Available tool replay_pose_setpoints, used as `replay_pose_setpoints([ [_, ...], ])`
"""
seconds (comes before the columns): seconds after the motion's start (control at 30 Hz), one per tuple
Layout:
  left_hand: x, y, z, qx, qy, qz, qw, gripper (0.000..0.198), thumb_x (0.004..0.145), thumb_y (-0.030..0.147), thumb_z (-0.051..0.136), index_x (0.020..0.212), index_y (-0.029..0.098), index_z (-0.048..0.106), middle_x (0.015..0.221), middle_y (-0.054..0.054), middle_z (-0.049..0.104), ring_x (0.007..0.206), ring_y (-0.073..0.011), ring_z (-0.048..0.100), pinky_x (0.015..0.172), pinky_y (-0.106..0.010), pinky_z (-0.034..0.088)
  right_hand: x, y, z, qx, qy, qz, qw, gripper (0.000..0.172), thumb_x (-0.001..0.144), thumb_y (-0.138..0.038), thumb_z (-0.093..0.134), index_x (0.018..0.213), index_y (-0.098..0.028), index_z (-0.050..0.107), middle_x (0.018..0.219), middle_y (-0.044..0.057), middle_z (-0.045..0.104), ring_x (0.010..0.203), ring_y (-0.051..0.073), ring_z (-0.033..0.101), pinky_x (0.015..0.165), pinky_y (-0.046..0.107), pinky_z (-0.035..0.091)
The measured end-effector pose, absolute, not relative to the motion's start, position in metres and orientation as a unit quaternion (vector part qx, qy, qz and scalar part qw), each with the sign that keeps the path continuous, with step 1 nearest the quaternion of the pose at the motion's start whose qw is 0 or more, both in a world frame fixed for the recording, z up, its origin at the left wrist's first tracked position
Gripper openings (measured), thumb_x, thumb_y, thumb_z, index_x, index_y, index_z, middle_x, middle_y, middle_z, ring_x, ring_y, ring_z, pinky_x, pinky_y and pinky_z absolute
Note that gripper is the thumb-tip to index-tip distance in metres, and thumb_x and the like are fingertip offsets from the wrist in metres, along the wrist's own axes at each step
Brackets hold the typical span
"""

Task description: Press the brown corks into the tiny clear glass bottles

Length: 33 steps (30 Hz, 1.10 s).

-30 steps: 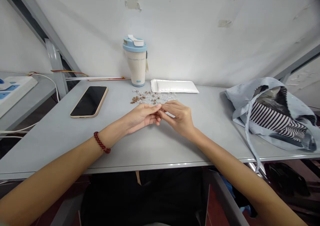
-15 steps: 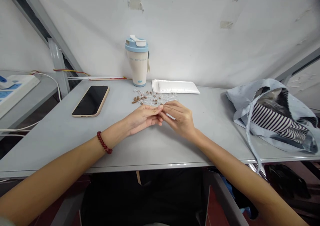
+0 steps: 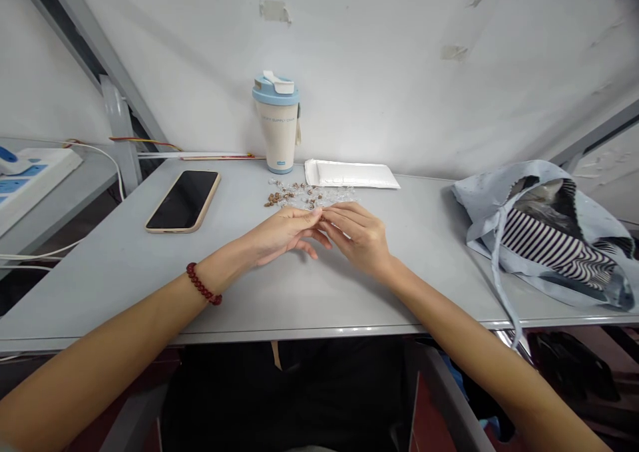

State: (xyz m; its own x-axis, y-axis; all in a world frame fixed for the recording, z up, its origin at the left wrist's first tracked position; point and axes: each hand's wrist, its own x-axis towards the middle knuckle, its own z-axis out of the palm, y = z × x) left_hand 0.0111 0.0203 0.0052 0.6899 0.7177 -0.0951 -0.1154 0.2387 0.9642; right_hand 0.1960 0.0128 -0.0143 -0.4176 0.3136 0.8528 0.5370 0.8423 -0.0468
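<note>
Fingertip to fingertip, my left hand (image 3: pixel 287 234) and my right hand (image 3: pixel 360 237) meet just above the grey table. Both are closed in a pinch, and whatever lies between the fingertips is too small and covered to make out. The lower fingers of my left hand are loosely spread. Right behind the hands lies a scatter of small clear plastic pieces (image 3: pixel 332 194), some with brown bits in them. A little heap of brown, pellet-like pieces (image 3: pixel 273 199) sits at its left side. A dark red bead bracelet (image 3: pixel 204 284) circles my left wrist.
A cream cup with a blue lid (image 3: pixel 279 122) stands by the wall, beside a flat white packet (image 3: pixel 355 174). At left lies a phone (image 3: pixel 184 201); further left is a power strip (image 3: pixel 37 176). A light blue cloth bag (image 3: pixel 479 206) slumps at right, its strap over the table edge (image 3: pixel 369 331).
The lower fingers of my left hand have spread and stretched to the right. Both hands stay together at the fingertips. The view has shifted slightly.
</note>
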Motion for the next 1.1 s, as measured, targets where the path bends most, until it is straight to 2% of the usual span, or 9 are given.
replay_pose_setpoints([
  [0.17, 0.013, 0.02, 0.003, 0.538, 0.273, 0.279, 0.747, 0.038, 0.095, 0.045, 0.055, 0.095, 0.012, 0.074, 0.109, -0.015, 0.069, 0.093, -0.0217, 0.066, 0.063, -0.028, 0.054, 0.196, 0.015, -0.017, -0.238, -0.833, -0.146, 0.478, 0.016, 0.091, -0.009, 0.059, 0.098, -0.015, 0.072, 0.089, 0.01, 0.078, 0.084, 0.02, 0.072, 0.079, 0.036, 0.063],
  [0.47, 0.006, 0.026, -0.003, 0.508, 0.21, 0.222, 0.805, 0.04, 0.084, 0.052, 0.067, 0.091, 0.013, 0.076, 0.107, -0.017, 0.071, 0.103, -0.0256, 0.063, 0.072, -0.032, 0.055, 0.193, 0.001, -0.007, -0.224, -0.844, -0.031, 0.486, 0.018, 0.093, -0.01, 0.055, 0.099, -0.014, 0.071, 0.087, 0.009, 0.075, 0.09, 0.019, 0.072, 0.082, 0.035, 0.062],
  [0.57, 0.007, 0.024, 0.001, 0.531, 0.26, 0.27, 0.76, 0.035, 0.083, 0.048, 0.071, 0.085, 0.014, 0.077, 0.1, -0.014, 0.071, 0.096, -0.022, 0.063, 0.071, -0.031, 0.054, 0.195, 0.002, -0.008, -0.246, -0.843, -0.033, 0.477, 0.019, 0.093, -0.012, 0.055, 0.099, -0.018, 0.072, 0.091, 0.008, 0.077, 0.092, 0.02, 0.073, 0.084, 0.036, 0.062],
  [0.77, 0.011, 0.023, 0.002, 0.51, 0.375, 0.403, 0.661, 0.027, 0.062, 0.036, 0.089, 0.068, 0.015, 0.073, 0.064, 0.0, 0.059, 0.063, -0.0103, 0.053, 0.056, -0.024, 0.047, 0.199, 0.007, -0.012, -0.28, -0.835, -0.034, 0.473, 0.02, 0.094, -0.015, 0.056, 0.103, -0.02, 0.072, 0.096, 0.008, 0.078, 0.096, 0.022, 0.073, 0.086, 0.04, 0.062],
  [1.1, 0.013, 0.021, 0.003, 0.502, 0.374, 0.42, 0.657, 0.028, 0.059, 0.035, 0.09, 0.067, 0.014, 0.073, 0.062, 0.0, 0.058, 0.062, -0.0099, 0.051, 0.061, -0.027, 0.045, 0.197, 0.01, -0.014, -0.276, -0.835, -0.056, 0.473, 0.017, 0.094, -0.015, 0.056, 0.099, -0.018, 0.072, 0.095, 0.01, 0.078, 0.093, 0.02, 0.073, 0.084, 0.037, 0.062],
])
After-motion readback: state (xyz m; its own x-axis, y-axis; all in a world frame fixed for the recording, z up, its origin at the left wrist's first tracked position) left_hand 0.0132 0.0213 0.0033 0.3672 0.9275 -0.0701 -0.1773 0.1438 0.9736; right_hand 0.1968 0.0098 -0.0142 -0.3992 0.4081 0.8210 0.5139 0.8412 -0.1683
